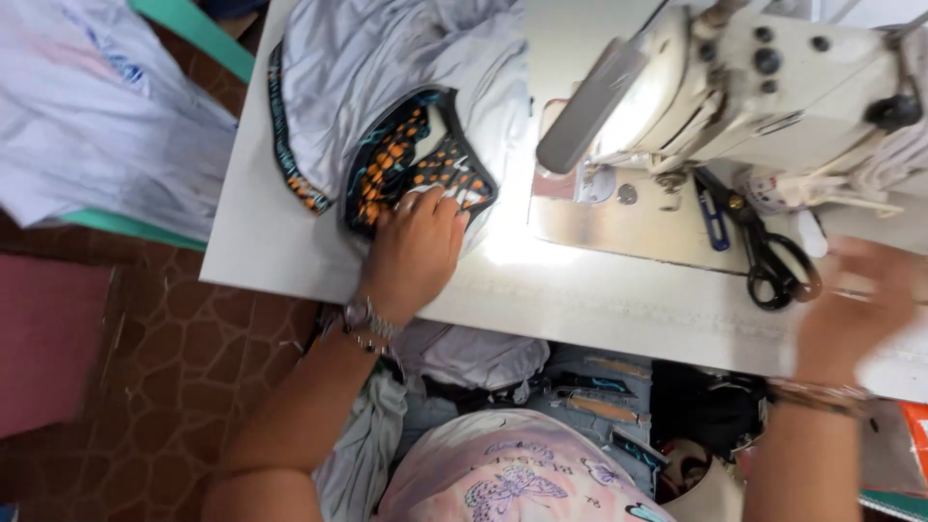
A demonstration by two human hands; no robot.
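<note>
At centre frame the left hand (418, 246) lies flat, fingers spread, pressing on the grey garment (387, 77) at its black band with orange dots (411, 164), on the white worktop (261, 251). At the right edge the right hand (855, 304) is blurred; whether its grip is open or closed cannot be told. Black scissors (768, 256) lie just left of it, below the sewing machine (735, 87).

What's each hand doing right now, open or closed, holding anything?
Left hand: flat, pressing the patterned fabric.
Right hand: blurred near the scissors; cannot tell.
</note>
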